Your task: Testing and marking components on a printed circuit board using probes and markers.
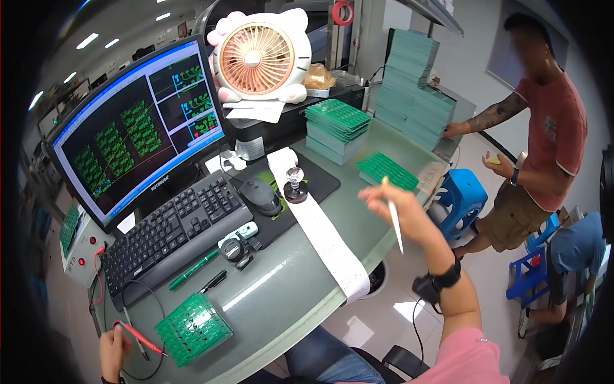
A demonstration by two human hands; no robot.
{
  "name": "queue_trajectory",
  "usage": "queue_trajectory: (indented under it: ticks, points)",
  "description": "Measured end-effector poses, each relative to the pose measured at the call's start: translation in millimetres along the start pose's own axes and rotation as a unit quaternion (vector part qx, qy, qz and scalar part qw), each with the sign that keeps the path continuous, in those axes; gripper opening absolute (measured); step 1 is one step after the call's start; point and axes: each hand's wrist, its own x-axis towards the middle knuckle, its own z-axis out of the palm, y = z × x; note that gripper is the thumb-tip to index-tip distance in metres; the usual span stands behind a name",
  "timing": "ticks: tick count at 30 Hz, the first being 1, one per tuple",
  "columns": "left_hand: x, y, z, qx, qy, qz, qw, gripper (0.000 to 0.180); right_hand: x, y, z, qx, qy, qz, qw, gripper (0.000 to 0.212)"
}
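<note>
At the lower left, my left hand [112, 353] is closed at the rear end of a red test probe [144, 338]. A dark probe [136, 338] with a cable lies close to it. The red probe's tip is beside a stack of green circuit board panels [194, 328] near the table's front edge. My right hand [412, 221] is raised past the table's right edge and pinches a slim white pen-like stick [395, 224], point down. Just beyond that hand, another green circuit panel [387, 171] lies flat on the table.
A tall stack of green panels [338, 125] and pale stacks [409, 89] stand at the back. A keyboard [176, 230], mouse [260, 196], monitor [137, 128], fan [259, 61] and hanging paper strip [329, 246] occupy the table [268, 301]. Another person [543, 128] stands right, touching the pale stacks.
</note>
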Motion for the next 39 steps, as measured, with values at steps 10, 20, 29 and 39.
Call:
queue_trajectory:
  ticks: [10,20,29,39]
  points:
    - [-83,185,56,0.154,-0.116,0.392,0.899,0.011,-53,-57,41,-0.046,-0.168,-0.114,0.978,0.038]
    - [-69,293,206,0.147,-0.184,0.626,0.744,0.053,-26,-36,40,0.287,-0.108,0.126,0.944,0.028]
    - [-45,297,246,0.221,-0.229,0.625,0.713,0.068,-16,-24,44,0.183,-0.166,0.088,0.965,0.016]
    - [-46,298,245,0.231,-0.213,0.631,0.709,0.067,-10,-19,44,0.102,-0.188,-0.018,0.977,0.015]
